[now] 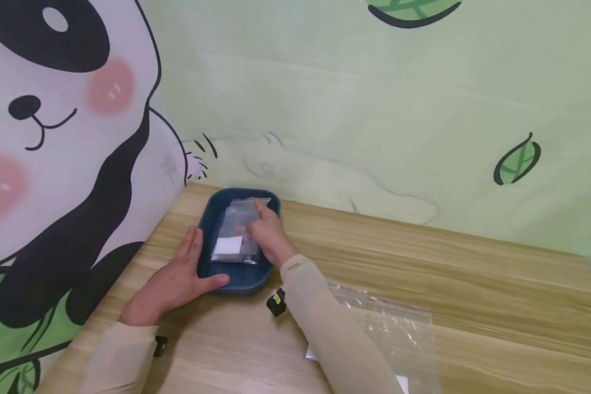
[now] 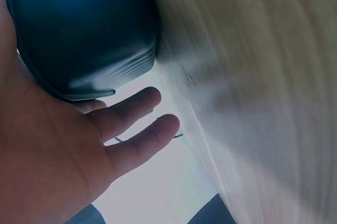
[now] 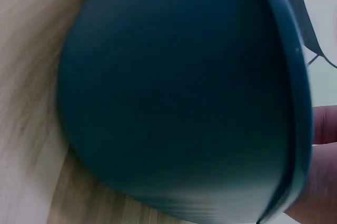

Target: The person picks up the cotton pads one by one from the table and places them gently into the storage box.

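The bags (image 1: pixel 230 225), lying in the tray (image 1: pixel 246 287), look light, limp and slippery, so a pinch at a free edge should serve better than a grip on the middle. The right hand (image 1: pixel 271 232) lies over them, index finger extended, though whether it pinches one I cannot tell; the left hand (image 1: pixel 174 284), fingers and thumb spread, rests against the tray's rim.

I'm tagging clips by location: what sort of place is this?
Probably an indoor tabletop workspace, perhaps staged: a wood-grain table, a green backdrop with a cartoon panda, and a blue tray holding plastic bags.
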{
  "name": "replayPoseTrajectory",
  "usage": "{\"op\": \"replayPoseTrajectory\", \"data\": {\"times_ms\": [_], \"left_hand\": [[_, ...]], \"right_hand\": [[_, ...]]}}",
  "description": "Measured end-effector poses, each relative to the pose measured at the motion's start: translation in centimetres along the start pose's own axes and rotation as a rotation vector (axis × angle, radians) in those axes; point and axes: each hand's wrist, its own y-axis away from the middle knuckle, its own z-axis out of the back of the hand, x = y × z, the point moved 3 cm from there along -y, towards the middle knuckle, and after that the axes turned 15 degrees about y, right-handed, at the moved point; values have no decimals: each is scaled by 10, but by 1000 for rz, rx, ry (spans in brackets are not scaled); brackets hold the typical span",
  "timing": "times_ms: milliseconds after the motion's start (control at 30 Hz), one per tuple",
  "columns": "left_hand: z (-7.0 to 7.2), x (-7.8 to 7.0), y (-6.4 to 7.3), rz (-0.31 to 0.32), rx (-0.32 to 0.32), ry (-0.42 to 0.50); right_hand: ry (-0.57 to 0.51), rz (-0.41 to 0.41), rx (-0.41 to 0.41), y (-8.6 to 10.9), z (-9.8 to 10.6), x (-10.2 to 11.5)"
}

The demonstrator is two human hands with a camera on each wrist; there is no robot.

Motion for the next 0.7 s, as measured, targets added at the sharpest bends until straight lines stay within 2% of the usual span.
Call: {"op": "replayPoseTrajectory", "data": {"times_ms": [200,433,700], "left_hand": [[0,0,1,-5,0,4],[0,1,1,-1,1,9],[1,0,1,3,1,5]], "right_hand": [[-42,-29,39,-4,-8,-1],[59,-22,-26,-9,-11,-1],[77,-49,-32,-11,-13,-2]]}}
